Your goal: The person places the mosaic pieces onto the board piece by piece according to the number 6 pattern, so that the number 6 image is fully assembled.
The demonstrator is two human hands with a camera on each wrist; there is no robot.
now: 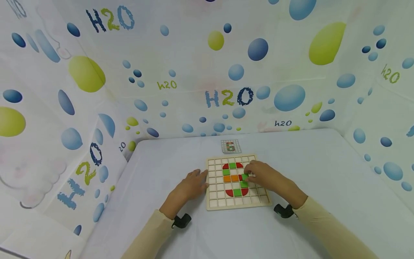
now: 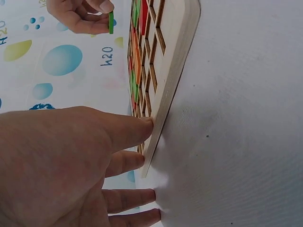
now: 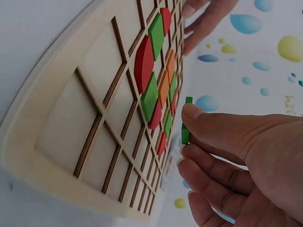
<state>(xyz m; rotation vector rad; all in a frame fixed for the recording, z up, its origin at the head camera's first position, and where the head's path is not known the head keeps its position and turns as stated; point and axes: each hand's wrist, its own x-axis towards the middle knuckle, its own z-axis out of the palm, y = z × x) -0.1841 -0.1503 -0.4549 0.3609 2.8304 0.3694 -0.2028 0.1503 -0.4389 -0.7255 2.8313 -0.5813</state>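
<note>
Between thumb and fingertips my right hand (image 1: pixel 266 175) pinches a small green square tile (image 3: pixel 185 135), held on edge just over the right part of the gridded wooden board (image 1: pixel 213 207). In the head view this tile partly covers a red tile (image 1: pixel 240 177) at the end of the orange row. My left hand (image 1: pixel 193 185) lies at the board's left side, its thumb and index finger on the rim and the other fingers reaching down to the cloth. Red rounded tiles (image 1: pixel 229 193), green square tiles (image 1: pixel 237 192) and orange square tiles (image 1: pixel 227 178) sit in the board's cells.
Behind the board lies a small card (image 1: pixel 230 146) with a gridded picture of a coloured figure shaped like a 6. A white cloth (image 1: pixel 168 162) covers the table. Patterned curtains (image 1: pixel 194 54) hang at the back and sides. Each wrist carries a black camera (image 1: pixel 182 221).
</note>
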